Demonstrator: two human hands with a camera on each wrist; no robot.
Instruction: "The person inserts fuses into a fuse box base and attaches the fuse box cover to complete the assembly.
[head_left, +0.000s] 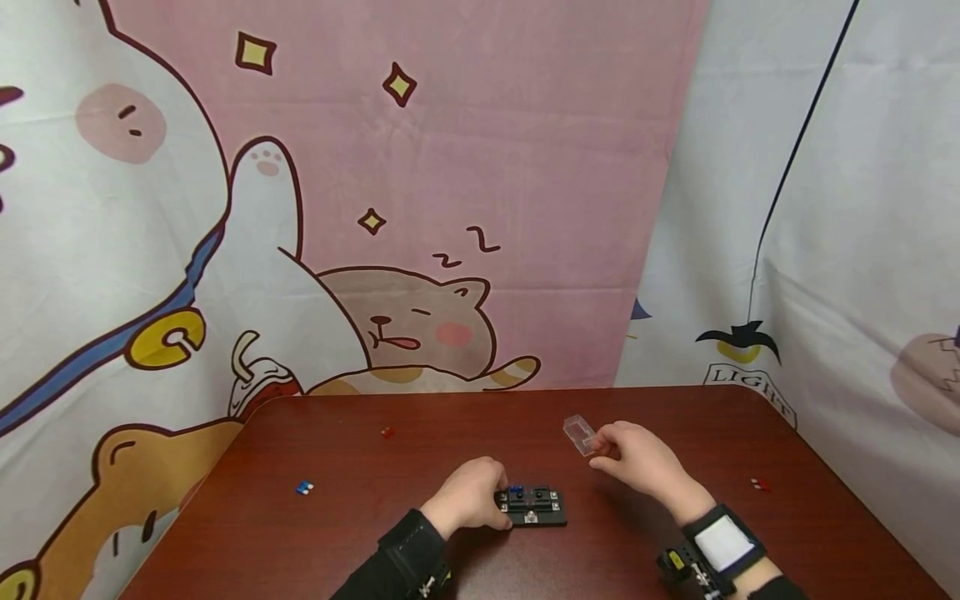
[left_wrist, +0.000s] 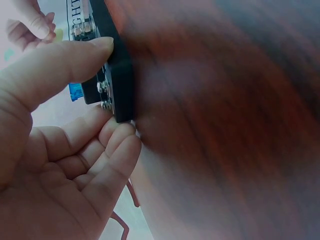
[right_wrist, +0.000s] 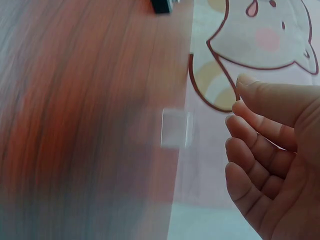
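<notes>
At the front middle of the table, my left hand [head_left: 468,496] grips the left end of a black fuse block [head_left: 532,508]. In the left wrist view, the thumb presses one side of the block [left_wrist: 122,85], with fingertips at its end. Metal screw terminals and a small blue piece [left_wrist: 75,92] show on it. Farther back and right is a clear plastic cover [head_left: 578,434], with my right hand [head_left: 641,458] just beside it. The right wrist view shows the cover [right_wrist: 175,128] apart from the loosely curled fingers, which hold nothing.
Small blue pieces [head_left: 303,487] and a small red piece [head_left: 387,432] lie on the left of the brown table [head_left: 337,550]. More small red pieces [head_left: 761,484] lie at the right. A printed cloth [head_left: 480,167] hangs behind the table's back edge.
</notes>
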